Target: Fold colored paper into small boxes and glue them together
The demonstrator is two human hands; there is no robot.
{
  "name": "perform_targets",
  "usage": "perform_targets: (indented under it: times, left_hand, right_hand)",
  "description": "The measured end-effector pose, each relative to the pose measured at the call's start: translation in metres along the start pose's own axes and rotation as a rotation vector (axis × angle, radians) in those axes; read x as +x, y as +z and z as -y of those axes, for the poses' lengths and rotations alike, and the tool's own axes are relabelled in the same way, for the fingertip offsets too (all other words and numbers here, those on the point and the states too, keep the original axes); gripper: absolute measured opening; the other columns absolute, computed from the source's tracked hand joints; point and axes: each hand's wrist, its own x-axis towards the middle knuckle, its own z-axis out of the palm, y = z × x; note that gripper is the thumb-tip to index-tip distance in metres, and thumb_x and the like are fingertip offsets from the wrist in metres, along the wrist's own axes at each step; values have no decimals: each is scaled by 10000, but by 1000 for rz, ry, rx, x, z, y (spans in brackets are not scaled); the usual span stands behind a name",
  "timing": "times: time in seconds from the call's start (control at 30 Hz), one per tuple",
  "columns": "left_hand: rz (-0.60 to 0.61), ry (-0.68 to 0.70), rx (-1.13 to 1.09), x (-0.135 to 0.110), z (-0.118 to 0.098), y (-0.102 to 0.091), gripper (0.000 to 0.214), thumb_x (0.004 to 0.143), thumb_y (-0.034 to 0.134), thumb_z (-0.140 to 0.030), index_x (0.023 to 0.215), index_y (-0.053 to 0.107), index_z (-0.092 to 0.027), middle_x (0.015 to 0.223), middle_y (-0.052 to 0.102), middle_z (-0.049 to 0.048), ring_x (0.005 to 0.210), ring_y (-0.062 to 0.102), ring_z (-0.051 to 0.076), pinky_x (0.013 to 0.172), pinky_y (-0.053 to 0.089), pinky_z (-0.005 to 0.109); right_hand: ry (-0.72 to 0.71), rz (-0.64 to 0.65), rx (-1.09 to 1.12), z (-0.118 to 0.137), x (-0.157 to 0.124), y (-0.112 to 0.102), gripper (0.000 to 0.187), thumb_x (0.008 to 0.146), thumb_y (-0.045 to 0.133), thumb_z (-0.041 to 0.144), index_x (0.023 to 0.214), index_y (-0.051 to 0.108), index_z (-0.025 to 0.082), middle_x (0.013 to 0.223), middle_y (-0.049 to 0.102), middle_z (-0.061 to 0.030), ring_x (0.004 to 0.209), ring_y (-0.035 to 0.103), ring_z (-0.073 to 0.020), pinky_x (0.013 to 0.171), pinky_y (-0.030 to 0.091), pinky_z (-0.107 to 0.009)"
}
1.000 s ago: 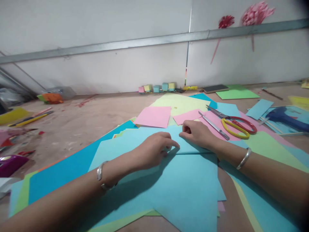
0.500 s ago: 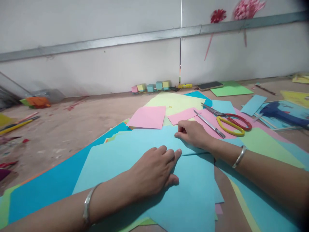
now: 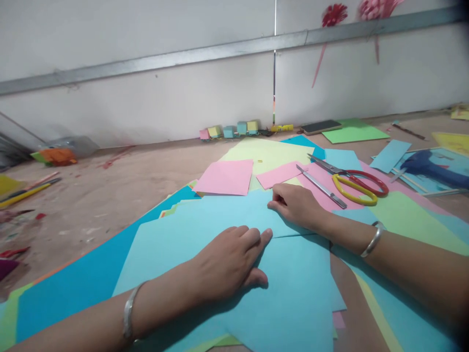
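My left hand (image 3: 229,261) lies flat, fingers stretched out, pressing on a folded light blue paper sheet (image 3: 205,220) near its crease. My right hand (image 3: 296,205) rests further back with its fingers curled, pinching the far edge of the same blue sheet. A silver bangle sits on each wrist. The blue sheet lies on top of a stack of larger coloured sheets, with a darker blue sheet (image 3: 84,283) showing at the left.
Yellow-and-red scissors (image 3: 353,183) and a craft knife (image 3: 320,186) lie just right of my right hand. Two pink papers (image 3: 225,177) lie behind the blue sheet. A blue glue gun (image 3: 432,168), a phone (image 3: 320,127), small paper boxes (image 3: 230,131) and pencils (image 3: 25,190) lie around.
My left hand has gone from curled fingertips at the crease to lying flat on the blue sheet, drawn slightly toward me. My right hand has stayed at the far edge.
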Motion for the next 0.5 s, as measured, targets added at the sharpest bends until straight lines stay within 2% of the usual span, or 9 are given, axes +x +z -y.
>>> perform_targets:
  times: [0.1,0.27,0.5]
  left_hand:
    - [-2,-79,-2,-9,-2,4,758,939,325,-609,1438,312,-38,922,582,102,752,516,221,685,442,359]
    - [-40,-148,25,-15,-1,6,713,939,345,-617,1415,362,-87,885,590,78,737,519,205,658,427,327]
    - [-138,-351,42,-38,4,17,634,985,258,-541,1391,403,-76,975,620,139,809,576,243,675,467,358]
  right_hand:
    - [-11,3,-9,2,0,-1,216,841,634,259,713,469,204,705,569,8,640,460,-141,562,244,-258]
    - [-34,6,-24,4,0,0,208,842,632,238,718,469,206,707,570,2,637,461,-147,564,238,-266]
    - [-38,6,-32,3,1,2,230,845,638,246,714,453,207,705,568,1,640,464,-149,559,235,-265]
